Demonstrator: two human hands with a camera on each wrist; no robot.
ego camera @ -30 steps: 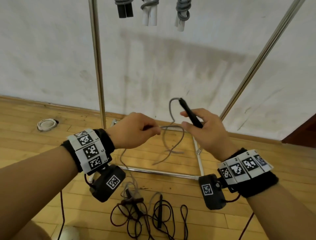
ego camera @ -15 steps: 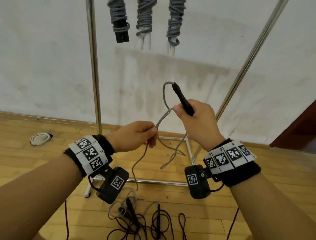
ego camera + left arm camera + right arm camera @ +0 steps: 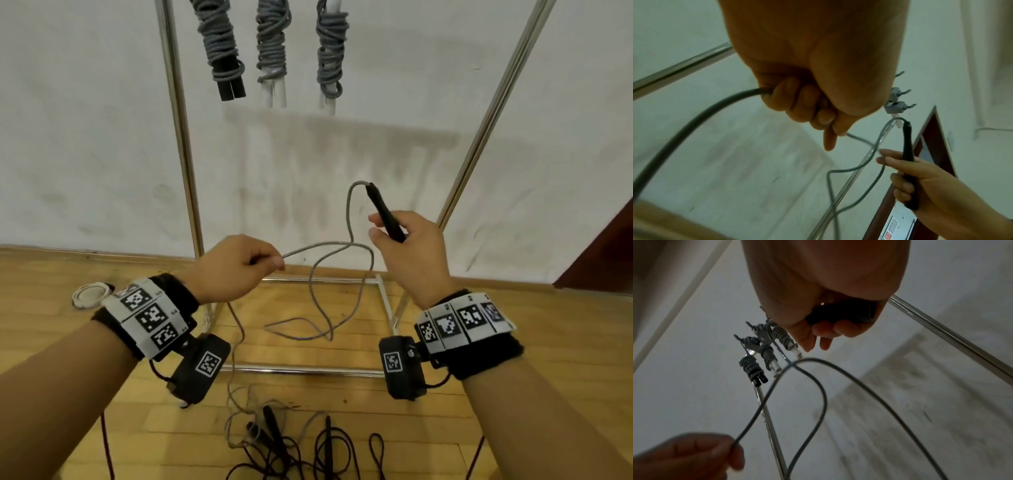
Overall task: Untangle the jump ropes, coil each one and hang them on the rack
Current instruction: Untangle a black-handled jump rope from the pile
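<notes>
My right hand (image 3: 404,246) grips the black handle (image 3: 385,212) of a grey jump rope, the handle pointing up and to the left. The grey rope (image 3: 342,245) arcs from the handle's tip, loops down and runs to my left hand (image 3: 239,263), which pinches it between thumb and fingers. From the left hand (image 3: 813,110) the rope (image 3: 694,120) drops to the floor. The right wrist view shows the handle (image 3: 840,313) inside my curled fingers. Three coiled grey ropes (image 3: 270,48) hang on the metal rack (image 3: 178,130) above.
A tangle of dark ropes with black handles (image 3: 294,445) lies on the wooden floor (image 3: 445,428) near my feet. A small white coil (image 3: 90,294) rests by the wall on the left. The rack's base frame (image 3: 301,370) stands on the floor beneath my hands.
Both hands have drawn apart, stretching the grey rope between them. The view has tilted up, so more of the hanging coiled ropes shows.
</notes>
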